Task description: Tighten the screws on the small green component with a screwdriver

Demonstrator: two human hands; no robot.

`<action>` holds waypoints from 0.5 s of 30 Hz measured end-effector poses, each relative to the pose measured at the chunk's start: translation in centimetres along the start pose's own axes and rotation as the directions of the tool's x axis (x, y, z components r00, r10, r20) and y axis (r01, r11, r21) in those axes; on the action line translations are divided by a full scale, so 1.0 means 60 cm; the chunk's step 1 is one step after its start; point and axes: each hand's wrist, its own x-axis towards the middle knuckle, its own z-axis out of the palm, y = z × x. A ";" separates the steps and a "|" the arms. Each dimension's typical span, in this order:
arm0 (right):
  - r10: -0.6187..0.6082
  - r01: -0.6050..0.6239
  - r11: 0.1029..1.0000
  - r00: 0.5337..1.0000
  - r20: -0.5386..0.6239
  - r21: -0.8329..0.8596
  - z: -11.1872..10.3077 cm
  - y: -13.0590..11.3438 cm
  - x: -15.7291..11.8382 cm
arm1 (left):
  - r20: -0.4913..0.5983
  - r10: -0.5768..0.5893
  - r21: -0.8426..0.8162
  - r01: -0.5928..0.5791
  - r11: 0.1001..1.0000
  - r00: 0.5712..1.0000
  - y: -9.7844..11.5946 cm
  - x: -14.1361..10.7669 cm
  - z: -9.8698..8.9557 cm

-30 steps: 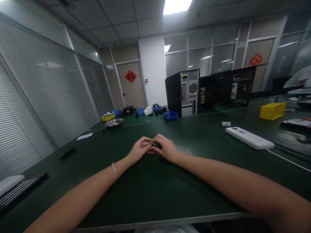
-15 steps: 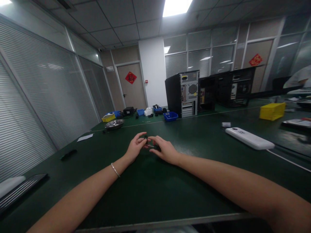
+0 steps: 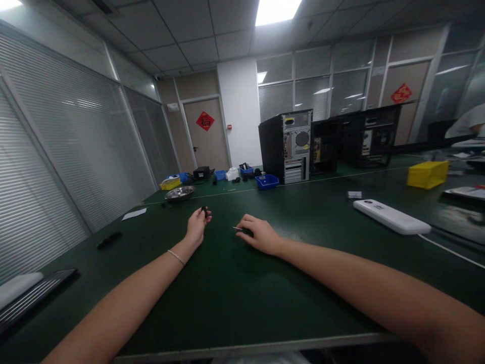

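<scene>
My left hand [image 3: 197, 225] is raised over the green table, its fingers closed on a small black part [image 3: 204, 209] whose kind I cannot make out. Lower and to the right, my right hand [image 3: 261, 235] grips a small screwdriver [image 3: 237, 228]. The thin metal shaft points left out of the fingertips, and a dark handle shows in part under the palm. A gap of bare green surface separates the two hands.
A metal dish [image 3: 180, 193] and a blue tray [image 3: 267, 181] stand beyond my hands. Computer towers [image 3: 297, 146] line the back. To the right lie a white power strip [image 3: 392, 216] and a yellow bin [image 3: 428, 175]. A dark object [image 3: 109, 240] lies left.
The hands were together at the black part. My left hand has drawn away to the left with it, while my right hand stays nearly in place with the screwdriver.
</scene>
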 end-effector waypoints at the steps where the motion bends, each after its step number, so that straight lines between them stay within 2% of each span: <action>1: -0.003 0.003 1.000 1.000 0.005 -0.005 0.000 0.000 0.000 | 0.004 0.012 0.002 -0.012 1.000 1.000 -0.001 0.000 0.001; 10: 0.005 -0.004 0.999 1.000 0.028 -0.036 0.001 0.000 0.000 | 0.105 0.115 0.088 -0.125 0.988 0.988 -0.008 0.005 0.002; 15: 0.036 -0.036 0.999 0.999 0.019 -0.027 0.002 0.003 0.001 | 0.191 0.104 0.173 -0.138 0.975 0.976 -0.006 -0.008 0.009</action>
